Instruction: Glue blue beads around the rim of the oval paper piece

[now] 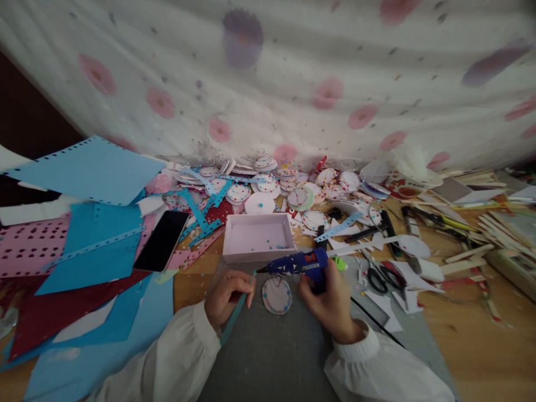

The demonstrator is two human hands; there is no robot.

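My right hand (330,304) is wrapped round the handle of a blue hot glue gun (293,263), whose nozzle points left. In my left hand (230,296) is a pair of teal tweezers (234,318), held like a pen. Their tip is close to the nozzle, with what looks like a tiny blue bit there; whether they touch is unclear. Just below the gun, a white paper disc (277,296) with blue and red dots round its edge lies on the grey mat (259,357). Behind the gun stands a shallow white box (259,254) with a few small blue dots inside.
A phone (162,241) lies left among blue, pink and red sheets (100,245). Decorated discs (238,192) pile up along the curtain (268,84). Black-handled scissors (379,279), paper scraps and wooden sticks (469,257) lie right. The gun's cord (374,319) runs behind my right wrist.
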